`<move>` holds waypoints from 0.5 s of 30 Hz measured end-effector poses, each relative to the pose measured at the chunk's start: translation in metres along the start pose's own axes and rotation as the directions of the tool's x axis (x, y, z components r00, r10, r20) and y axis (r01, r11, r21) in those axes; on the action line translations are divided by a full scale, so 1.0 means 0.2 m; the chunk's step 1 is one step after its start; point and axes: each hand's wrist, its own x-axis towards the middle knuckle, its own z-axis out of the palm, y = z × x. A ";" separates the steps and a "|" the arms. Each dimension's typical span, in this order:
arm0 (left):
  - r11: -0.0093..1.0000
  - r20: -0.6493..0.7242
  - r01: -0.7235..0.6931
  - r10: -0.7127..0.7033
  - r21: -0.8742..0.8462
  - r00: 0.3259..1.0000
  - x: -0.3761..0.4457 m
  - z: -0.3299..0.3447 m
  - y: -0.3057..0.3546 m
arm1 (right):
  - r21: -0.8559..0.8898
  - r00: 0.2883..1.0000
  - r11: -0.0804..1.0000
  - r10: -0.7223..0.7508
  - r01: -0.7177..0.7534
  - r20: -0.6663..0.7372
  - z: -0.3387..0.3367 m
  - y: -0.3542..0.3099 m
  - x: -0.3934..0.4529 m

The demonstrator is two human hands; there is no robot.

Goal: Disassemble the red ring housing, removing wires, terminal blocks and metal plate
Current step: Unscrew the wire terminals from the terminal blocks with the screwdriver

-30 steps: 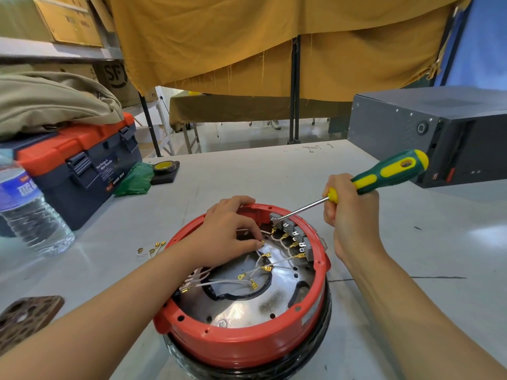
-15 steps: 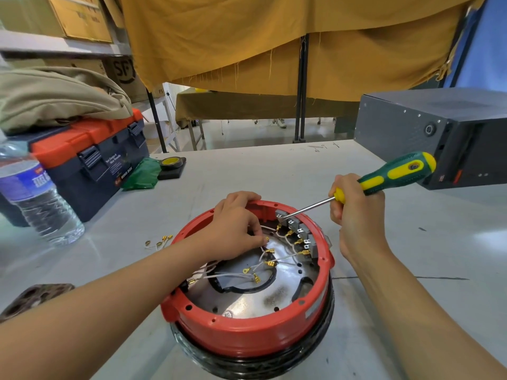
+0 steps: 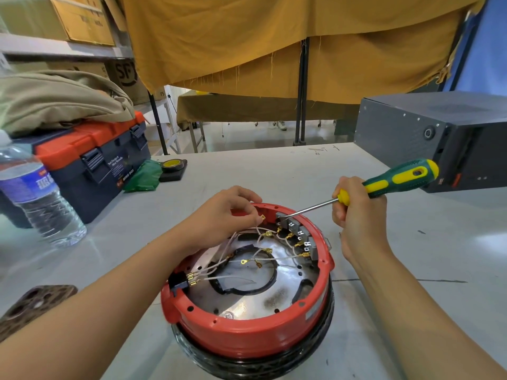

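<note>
Head view looks down on the red ring housing [image 3: 247,335], sitting on the grey surface [image 3: 247,171] close in front of the person. The left hand [image 3: 219,218] pinches a white wire [image 3: 258,229] by its brass terminal at the far inner rim, fingers closed on it. The right hand [image 3: 356,215] is clamped around a green-and-yellow screwdriver [image 3: 384,185], tip pressed at the end of the grey terminal blocks [image 3: 299,234] along the right inner wall. The metal plate [image 3: 282,294] lies inside the ring, loose wires draped across it.
</note>
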 end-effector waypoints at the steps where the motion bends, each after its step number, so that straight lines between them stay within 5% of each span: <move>1: 0.999 0.004 0.013 -0.013 -0.040 1.000 0.00 0.00 0.00 | 0.000 1.000 1.000 0.003 -0.003 -0.002 0.00 0.00 0.00; 6: 0.982 0.059 0.066 -0.056 -0.178 0.997 -0.03 -0.02 -0.02 | -0.004 1.000 1.000 0.004 -0.004 -0.004 0.00 0.01 0.00; 15: 0.825 -0.079 0.114 -0.188 -0.553 0.979 -0.05 -0.04 -0.03 | -0.009 1.000 1.000 0.005 -0.006 -0.005 0.00 0.01 0.00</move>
